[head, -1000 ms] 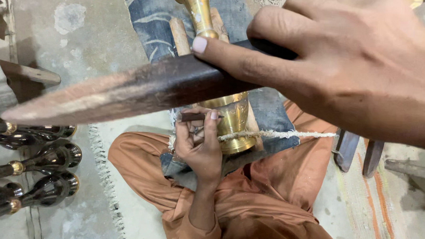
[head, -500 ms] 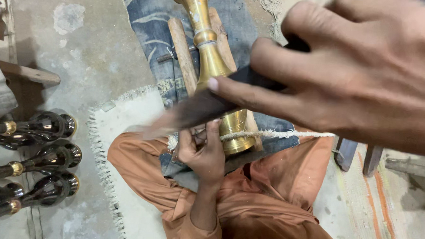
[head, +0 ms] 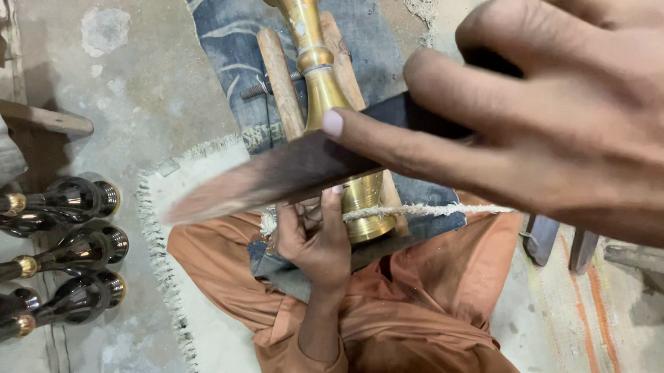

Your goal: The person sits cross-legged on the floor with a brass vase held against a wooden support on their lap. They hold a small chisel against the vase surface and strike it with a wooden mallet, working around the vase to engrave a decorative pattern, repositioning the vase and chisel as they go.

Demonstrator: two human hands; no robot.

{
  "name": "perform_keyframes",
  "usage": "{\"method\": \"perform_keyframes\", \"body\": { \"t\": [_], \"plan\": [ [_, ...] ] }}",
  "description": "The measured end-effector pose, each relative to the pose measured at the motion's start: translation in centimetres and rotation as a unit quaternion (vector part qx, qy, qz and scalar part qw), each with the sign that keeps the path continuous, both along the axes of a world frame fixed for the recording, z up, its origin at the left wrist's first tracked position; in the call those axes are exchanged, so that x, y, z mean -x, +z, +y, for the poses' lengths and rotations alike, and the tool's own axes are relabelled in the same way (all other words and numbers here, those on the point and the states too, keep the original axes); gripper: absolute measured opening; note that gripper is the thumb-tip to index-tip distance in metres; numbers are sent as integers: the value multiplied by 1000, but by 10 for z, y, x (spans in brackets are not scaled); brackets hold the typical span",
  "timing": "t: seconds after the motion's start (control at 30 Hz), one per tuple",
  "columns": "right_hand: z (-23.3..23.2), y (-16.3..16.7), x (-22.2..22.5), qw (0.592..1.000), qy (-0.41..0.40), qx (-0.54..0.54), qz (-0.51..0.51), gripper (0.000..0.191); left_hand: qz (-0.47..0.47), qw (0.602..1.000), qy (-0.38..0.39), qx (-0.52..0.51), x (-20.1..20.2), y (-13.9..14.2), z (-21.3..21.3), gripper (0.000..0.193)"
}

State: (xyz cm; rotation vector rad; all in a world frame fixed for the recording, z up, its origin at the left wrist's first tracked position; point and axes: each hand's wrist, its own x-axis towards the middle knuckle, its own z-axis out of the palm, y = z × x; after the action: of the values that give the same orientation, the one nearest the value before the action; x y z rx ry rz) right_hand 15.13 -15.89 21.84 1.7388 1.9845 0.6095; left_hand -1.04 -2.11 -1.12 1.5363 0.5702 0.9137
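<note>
Close up, seen from above, a person sits on the floor (head: pixel 150 89) in orange trousers (head: pixel 431 310) with a tall brass stem (head: pixel 318 66) laid across their lap, resting against wooden bars (head: pixel 281 80) on a blue cloth (head: pixel 219 25). A pale cord (head: pixel 435 210) is wound around its wide base. The right hand (head: pixel 573 122) fills the upper right, near the camera; its fingers (head: pixel 394 141) are curled and pressed around a long dark wooden stick (head: pixel 273 178) that crosses over the stem, blurred. The left hand (head: pixel 315 242) sits lower, by the brass base, fingers bent and touching it; whether it pinches something small cannot be told. The brass looks bright but is mounted and under the tool, so the work seems midway. Black, gold-banded finished stems (head: pixel 68 253) lie at the left.
</note>
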Motion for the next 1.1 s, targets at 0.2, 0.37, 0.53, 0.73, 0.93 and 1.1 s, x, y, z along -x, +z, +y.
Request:
{"method": "perform_keyframes", "body": {
  "t": [0.2, 0.37, 0.53, 0.73, 0.93, 1.1],
  "plan": [
    [-3, -5, 3, 992, -47, -34, 113, 86, 32, 999, 18, -23, 5, -8, -1, 17],
    [-3, -3, 4, 997, 35, -55, 29, 76, -50, 997, -12, -58, 9, -18, -1, 17],
    [-4, 6, 5, 999, 32, -11, 27, 85, 17, 996, 24, -82, 9, -17, -2, 13],
    [-27, -11, 2, 999, -18, -35, 36, 97, 37, 993, 15, -110, 6, -3, 2, 10],
    [-60, -31, -9, 985, -86, -57, 138, 83, 56, 977, -88, -188, 2, 21, 24, 12],
    [-73, -56, -9, 933, -163, -151, 282, 80, 104, 966, -153, -178, -4, 44, 35, 16]
  ]
}}
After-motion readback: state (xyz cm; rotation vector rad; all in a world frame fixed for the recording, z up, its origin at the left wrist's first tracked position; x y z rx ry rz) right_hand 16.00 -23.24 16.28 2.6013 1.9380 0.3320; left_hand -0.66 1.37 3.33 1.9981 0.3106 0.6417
